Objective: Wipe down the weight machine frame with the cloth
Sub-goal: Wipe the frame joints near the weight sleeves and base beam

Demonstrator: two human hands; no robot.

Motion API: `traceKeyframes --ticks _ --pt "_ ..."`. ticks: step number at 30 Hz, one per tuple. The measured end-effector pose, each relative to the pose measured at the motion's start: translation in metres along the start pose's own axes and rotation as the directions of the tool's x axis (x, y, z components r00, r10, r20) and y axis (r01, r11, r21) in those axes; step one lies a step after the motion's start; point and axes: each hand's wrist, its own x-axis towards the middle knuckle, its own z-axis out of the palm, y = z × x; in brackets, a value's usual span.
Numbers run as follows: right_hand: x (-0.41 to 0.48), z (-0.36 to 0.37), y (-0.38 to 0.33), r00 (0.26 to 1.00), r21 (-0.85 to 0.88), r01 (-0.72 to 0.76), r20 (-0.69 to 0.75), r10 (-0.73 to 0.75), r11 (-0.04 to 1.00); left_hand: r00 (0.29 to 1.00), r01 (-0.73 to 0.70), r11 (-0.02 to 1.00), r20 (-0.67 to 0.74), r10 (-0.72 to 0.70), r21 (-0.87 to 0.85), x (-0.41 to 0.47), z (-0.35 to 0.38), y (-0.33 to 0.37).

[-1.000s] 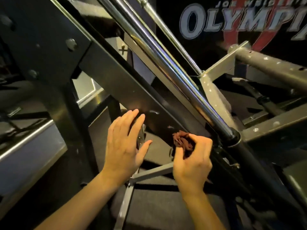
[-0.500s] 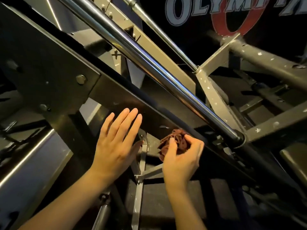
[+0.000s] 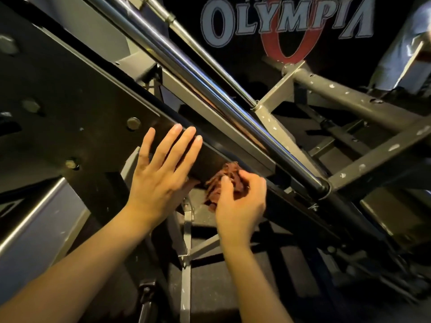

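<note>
- The left hand [image 3: 161,180] lay open and flat, its fingers straight and a little spread, pressed against the dark sloping beam of the weight machine frame [image 3: 81,96]. Its fingertips reached the beam's upper edge.
- The right hand [image 3: 240,206] was just beside the left hand, on its right. Its fingers and thumb were curled around a bunched reddish-brown cloth [image 3: 224,180].
- The cloth sat at the right hand's fingertips, against the lower edge of the same dark beam and just right of the left thumb.
- A chrome rod [image 3: 186,64] ran diagonally above both hands, from the upper left down to a dark collar to the right of the right hand.
- A bolt head [image 3: 133,123] sat on the frame's plate just left of the left hand's fingertips.
- Grey tubes [image 3: 349,99] with chipped paint crossed well to the right of the right hand.
- Beyond and above the hands, a dark banner [image 3: 286,19] read "OLYMPIA".
</note>
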Motion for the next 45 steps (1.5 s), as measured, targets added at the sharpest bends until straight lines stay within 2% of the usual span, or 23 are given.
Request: traceKeyframes --ticks 2,4,7,10,12,14,16,17,19,22,24,25,28,30,31,34,35,36,38,40,41,43,45 --pt "-0.002 0.005 -0.014 0.981 -0.049 0.178 0.087 -0.174 0.983 1.0 -0.009 1.0 -0.001 0.009 -0.008 0.001 -0.001 -0.003" --pt "0.004 -0.01 0.003 0.975 -0.095 0.207 0.1 -0.198 0.974 1.0 -0.025 1.0 -0.015 0.024 -0.018 0.002 -0.001 -0.006" --pt "0.018 -0.049 0.046 0.998 -0.129 -0.017 -0.068 0.008 0.991 0.999 -0.042 0.999 -0.017 0.042 -0.007 0.003 0.001 -0.008" --pt "0.016 -0.045 0.047 0.964 -0.146 -0.176 -0.224 0.141 0.973 0.999 -0.035 0.999 -0.029 0.035 -0.008 0.003 0.001 -0.009" --pt "0.008 -0.016 0.019 0.981 -0.096 -0.103 -0.173 0.085 0.99 0.999 -0.019 0.999 -0.029 0.018 -0.033 0.003 -0.001 -0.008" --pt "0.0 0.008 -0.009 0.994 -0.079 0.099 -0.035 -0.102 0.992 1.0 -0.012 0.999 -0.025 0.011 -0.043 0.003 -0.003 -0.007" --pt "-0.001 0.009 -0.011 0.958 -0.124 0.281 0.089 -0.271 0.952 1.0 -0.012 0.999 -0.024 0.011 -0.043 0.004 -0.004 -0.007" --pt "0.002 0.001 -0.002 0.948 -0.156 0.311 0.113 -0.296 0.937 1.0 -0.016 0.999 -0.024 0.015 -0.044 0.005 -0.004 -0.007" --pt "0.008 -0.026 0.027 0.972 -0.226 0.236 0.079 -0.223 0.945 1.0 -0.022 0.999 -0.022 0.021 -0.043 0.005 -0.003 -0.009" --pt "0.009 -0.05 0.051 0.993 -0.252 -0.034 -0.119 0.004 0.967 1.0 -0.016 0.999 -0.015 0.016 -0.042 0.003 -0.001 -0.007" --pt "0.007 -0.036 0.038 0.989 -0.22 -0.083 -0.14 0.052 0.972 1.0 0.007 0.998 -0.019 -0.008 -0.062 0.001 -0.001 -0.003" --pt "0.005 -0.024 0.024 0.995 -0.185 -0.051 -0.091 0.035 0.981 1.0 0.018 0.997 -0.022 -0.02 -0.078 0.001 -0.001 -0.002" --pt "-0.002 0.0 -0.008 0.966 -0.197 0.254 0.105 -0.237 0.947 0.999 0.025 0.994 -0.027 -0.028 -0.103 0.002 -0.003 -0.003" --pt "0.004 -0.008 0.002 0.942 -0.219 0.325 0.164 -0.293 0.92 0.999 0.016 0.995 -0.027 -0.019 -0.101 0.003 -0.003 -0.005" --pt "0.008 -0.019 0.013 0.96 -0.239 0.271 0.14 -0.243 0.933 1.0 0.007 0.995 -0.024 -0.009 -0.097 0.002 -0.002 -0.005" --pt "0.01 -0.045 0.034 0.997 -0.302 -0.055 -0.067 0.037 0.952 1.0 0.002 0.996 -0.021 -0.004 -0.091 0.001 0.0 -0.004" --pt "0.009 -0.042 0.031 0.994 -0.316 -0.076 -0.094 0.049 0.946 1.0 0.01 0.995 -0.021 -0.012 -0.095 0.001 0.0 -0.003" --pt "0.008 -0.032 0.023 0.997 -0.307 -0.038 -0.075 0.016 0.951 0.999 0.022 0.995 -0.022 -0.025 -0.1 0.0 0.0 -0.002" --pt "0.004 -0.006 -0.002 0.981 -0.267 0.192 0.052 -0.185 0.944 0.999 0.036 0.993 -0.028 -0.04 -0.113 0.0 0.0 -0.001" --pt "0.002 0.006 -0.01 0.905 -0.237 0.418 0.189 -0.38 0.877 0.999 0.021 0.994 -0.03 -0.024 -0.105 0.001 -0.001 -0.002" --pt "0.004 0.003 -0.004 0.878 -0.236 0.469 0.23 -0.42 0.851 1.0 0.009 0.995 -0.029 -0.012 -0.099 0.001 -0.001 -0.004" --pt "0.009 -0.018 0.021 0.898 -0.261 0.433 0.216 -0.385 0.863 1.0 -0.009 0.996 -0.028 0.007 -0.085 0.0 0.001 -0.008" --pt "0.01 -0.04 0.042 0.967 -0.323 0.254 0.101 -0.233 0.912 1.0 -0.019 0.997 -0.018 0.017 -0.081 0.0 0.001 -0.009"
